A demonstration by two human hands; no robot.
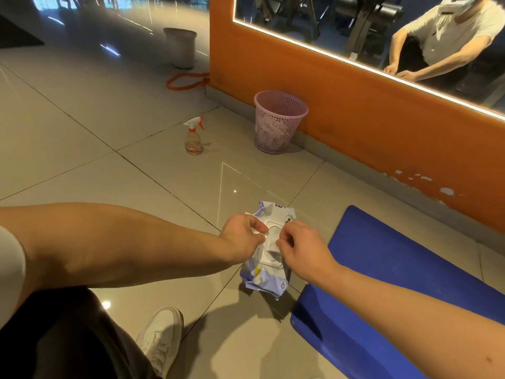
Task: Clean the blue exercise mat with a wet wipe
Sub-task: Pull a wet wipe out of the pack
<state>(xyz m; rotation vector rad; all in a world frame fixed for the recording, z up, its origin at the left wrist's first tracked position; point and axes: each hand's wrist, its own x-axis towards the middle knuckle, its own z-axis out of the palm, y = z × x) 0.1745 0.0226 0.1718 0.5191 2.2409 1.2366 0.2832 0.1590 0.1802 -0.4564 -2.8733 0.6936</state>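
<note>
Glossy floor tiles (pixel 114 187), matt mat (pixel 396 269)

The pink basket (pixel 278 124) stands on a floor (pixel 90 110) of large glossy beige tiles with dark joints, which catch streaks of reflected light. Right behind the basket rises an orange wall (pixel 355 119) with a grey skirting (pixel 308 143) along its foot. Above and to the right of the basket a mirror (pixel 314 20) with a bright lit edge reflects dark gym machines. Far right of the basket, low on the wall, paint (pixel 426 181) has flaked off in pale patches. Left of the basket stands a spray bottle (pixel 193 136). Beyond the basket to the left, at the wall's corner, lies an orange cord (pixel 185 80), and farther back a grey bin (pixel 180 47).
</note>
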